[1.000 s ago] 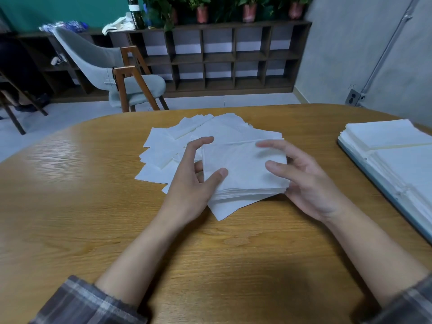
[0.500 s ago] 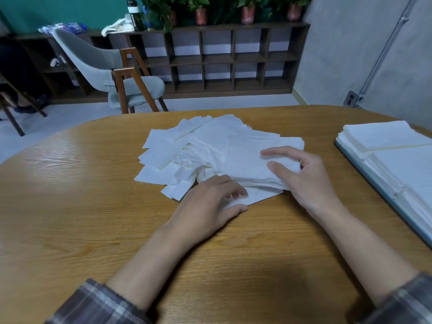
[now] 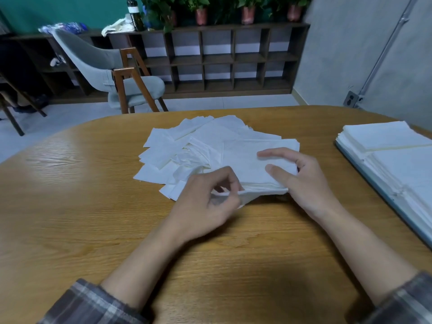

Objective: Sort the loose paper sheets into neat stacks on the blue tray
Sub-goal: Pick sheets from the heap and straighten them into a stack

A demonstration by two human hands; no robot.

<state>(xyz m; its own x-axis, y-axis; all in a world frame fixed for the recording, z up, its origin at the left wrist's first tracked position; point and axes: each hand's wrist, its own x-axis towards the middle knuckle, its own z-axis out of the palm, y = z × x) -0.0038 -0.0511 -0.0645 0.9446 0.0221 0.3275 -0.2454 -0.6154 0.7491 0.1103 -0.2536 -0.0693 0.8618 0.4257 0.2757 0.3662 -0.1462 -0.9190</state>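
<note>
Lying on the blue tray point(image 3: 385, 194) are neat stacks point(image 3: 383, 136), while left hand point(image 3: 205, 206) and right hand point(image 3: 306, 181) grip a sheet bundle point(image 3: 245, 164).

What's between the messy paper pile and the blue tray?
Only bare wooden table, in the head view. The right hand grips the paper pile at its tray-side edge, apart from the blue tray.

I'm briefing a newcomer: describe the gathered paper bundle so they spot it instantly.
On the wooden table, find the white paper heap. The bundle sits at the heap's near right side, held by the right hand. Unlike the scattered single sheets beside it, it is thick, with layered edges.
</note>
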